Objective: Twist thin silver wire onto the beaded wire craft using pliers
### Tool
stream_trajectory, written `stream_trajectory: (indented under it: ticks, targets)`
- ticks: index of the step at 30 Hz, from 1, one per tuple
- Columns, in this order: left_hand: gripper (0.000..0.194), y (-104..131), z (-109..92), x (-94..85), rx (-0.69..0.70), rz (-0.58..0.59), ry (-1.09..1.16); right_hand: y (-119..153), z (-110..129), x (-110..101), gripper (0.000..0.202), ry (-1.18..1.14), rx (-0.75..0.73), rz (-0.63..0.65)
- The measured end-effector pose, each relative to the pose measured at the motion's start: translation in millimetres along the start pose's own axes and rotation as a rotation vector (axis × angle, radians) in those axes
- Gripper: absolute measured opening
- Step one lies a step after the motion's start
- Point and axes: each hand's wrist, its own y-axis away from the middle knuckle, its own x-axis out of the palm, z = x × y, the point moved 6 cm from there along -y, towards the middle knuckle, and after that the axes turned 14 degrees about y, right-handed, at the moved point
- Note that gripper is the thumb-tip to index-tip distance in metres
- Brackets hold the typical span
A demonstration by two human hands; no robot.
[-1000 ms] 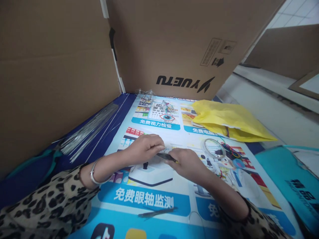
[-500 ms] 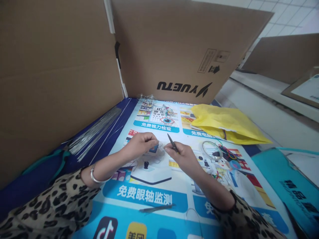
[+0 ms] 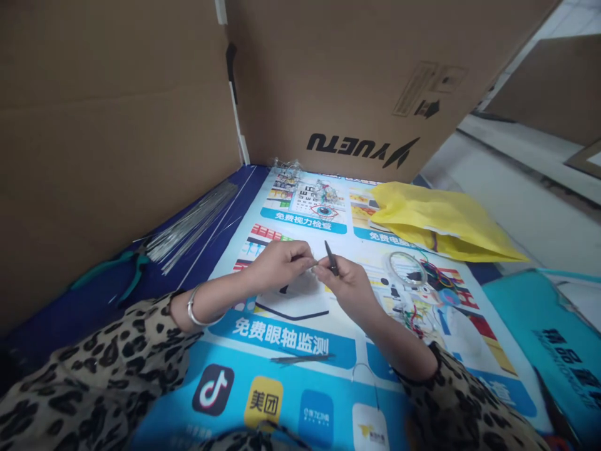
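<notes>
My left hand [image 3: 286,263] is closed in a pinch, its fingertips meeting those of my right hand above the printed sheet. What it grips looks like a thin wire [image 3: 315,265], mostly hidden by the fingers. My right hand [image 3: 345,282] is closed around dark pointed tweezers [image 3: 331,257], their tip up and away from me, while its thumb and forefinger pinch near the same wire. Below the hands, a slim dark metal tool [image 3: 303,359] lies flat on the printed sheet [image 3: 188,401]. A curved thin wire [image 3: 366,366] rests to its right.
At left lie a bundle of silvery wires [image 3: 197,225] and teal-handled pliers [image 3: 134,269]. A clear ring-shaped coil [image 3: 407,268] and coloured threads [image 3: 439,275] are at right, near a yellow bag [image 3: 441,219]. Cardboard panels [image 3: 357,81] stand behind and left; wire tangles [image 3: 328,191] lie at the back.
My hands have come together, so the fingertips now meet. The loose wire loops seen between them are now mostly hidden. The camera view has shifted slightly.
</notes>
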Motion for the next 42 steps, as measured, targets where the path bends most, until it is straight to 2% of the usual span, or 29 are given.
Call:
stream_trajectory:
  ticks: [3, 7, 9, 12, 14, 16, 21, 23, 27, 31, 34, 36, 39, 42]
  targets:
    - [0.016, 1, -2, -0.7, -0.013, 0.014, 0.023, 2, -1, 3, 0.021, -0.004, 0.002, 0.001]
    - [0.013, 3, -9, -8.4, -0.053, 0.115, 0.042, 4, 0, 8, 0.023, 0.018, -0.018, 0.006]
    - [0.012, 5, -11, -19.2, -0.065, 0.14, 0.016, 4, -1, 6, 0.023, 0.054, -0.03, -0.046]
    - [0.009, 12, -9, -43.8, -0.073, 0.091, -0.154, 4, -8, 2, 0.024, 0.073, -0.018, -0.141]
    - [0.012, 18, -3, -58.8, -0.078, 0.078, -0.335, 3, -14, 0, 0.026, 0.063, -0.005, -0.189]
    - [0.016, 26, 6, -69.0, -0.087, 0.114, -0.458, 2, -20, -1, 0.027, 0.064, -0.001, -0.22]
    - [0.019, 37, 37, -88.7, -0.23, 0.159, -0.61, 0, -22, 4, 0.024, 0.127, -0.061, -0.188]
    - [0.019, 38, 48, -92.1, -0.28, 0.177, -0.63, 1, -19, 5, 0.022, 0.173, -0.102, -0.176]
    - [0.018, 35, 59, -92.7, -0.288, 0.209, -0.59, 2, -13, 4, 0.022, 0.239, -0.153, -0.158]
    - [0.019, 34, 65, -96.1, -0.279, 0.207, -0.547, 4, -14, 2, 0.023, 0.199, -0.126, -0.143]
    - [0.021, 33, 62, -99.4, -0.24, 0.205, -0.557, 6, -14, -3, 0.024, 0.092, -0.056, -0.182]
    - [0.022, 33, 59, -101.0, -0.24, 0.205, -0.58, 7, -10, -8, 0.024, -0.032, -0.028, -0.259]
    - [0.022, 34, 56, -100.4, -0.245, 0.234, -0.604, 10, 1, -19, 0.024, -0.24, -0.027, -0.351]
    - [0.023, 35, 55, -97.6, -0.199, 0.286, -0.606, 13, 20, -33, 0.023, -0.372, -0.042, -0.35]
